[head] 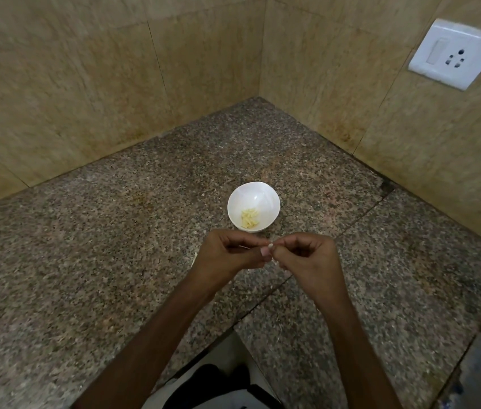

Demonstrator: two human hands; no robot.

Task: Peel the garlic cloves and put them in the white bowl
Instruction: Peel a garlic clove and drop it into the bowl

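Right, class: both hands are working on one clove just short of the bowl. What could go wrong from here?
1. The garlic clove is pinched between the left hand and right hand over the bare counter, not over the white bowl; a slip would likely drop it on the granite.
2. The bowl sits just beyond the hands, so a careless reach might knock it and spill the peeled cloves.

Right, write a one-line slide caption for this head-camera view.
Left hand and right hand pinch a garlic clove over the granite counter, near the white bowl holding peeled cloves.
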